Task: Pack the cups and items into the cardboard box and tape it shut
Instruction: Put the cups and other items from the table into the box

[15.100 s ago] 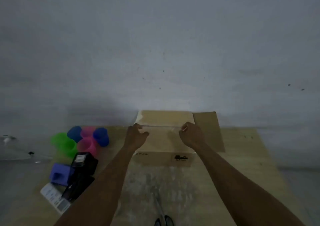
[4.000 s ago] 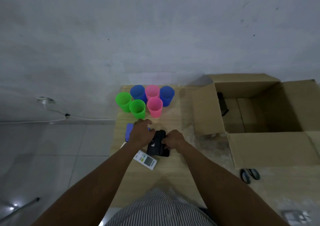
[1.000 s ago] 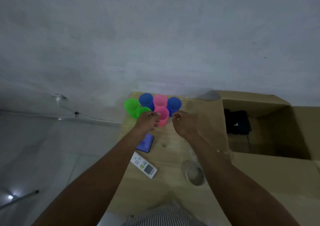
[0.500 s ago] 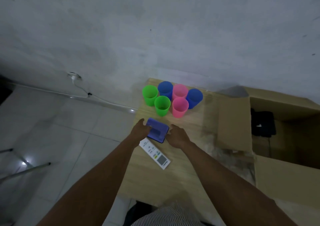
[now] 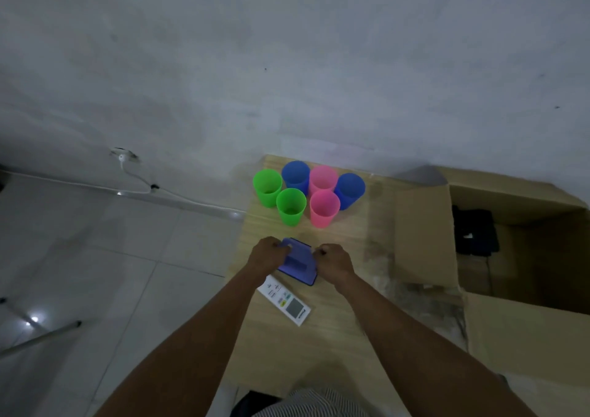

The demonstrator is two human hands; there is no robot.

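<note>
My left hand point(image 5: 267, 254) and my right hand point(image 5: 333, 261) grip the two sides of a flat purple item point(image 5: 298, 262) on the wooden table point(image 5: 287, 352). Just beyond it stand several plastic cups: a green cup point(image 5: 290, 206), a pink cup point(image 5: 324, 208) and a blue cup point(image 5: 349, 190) among them. A white remote control point(image 5: 285, 303) lies beside my left wrist. The open cardboard box point(image 5: 424, 234) stands at the right with a black item point(image 5: 475, 236) inside.
The table's left edge runs close to my left arm, with tiled floor point(image 5: 95, 273) below. A white cable point(image 5: 140, 183) runs along the grey wall's foot. The box's front flap point(image 5: 523, 343) lies open over the table at the right.
Both hands have closed tighter on the sides of the purple item, and its far edge is tilted up slightly. The view has shifted a little; cups and box stay put.
</note>
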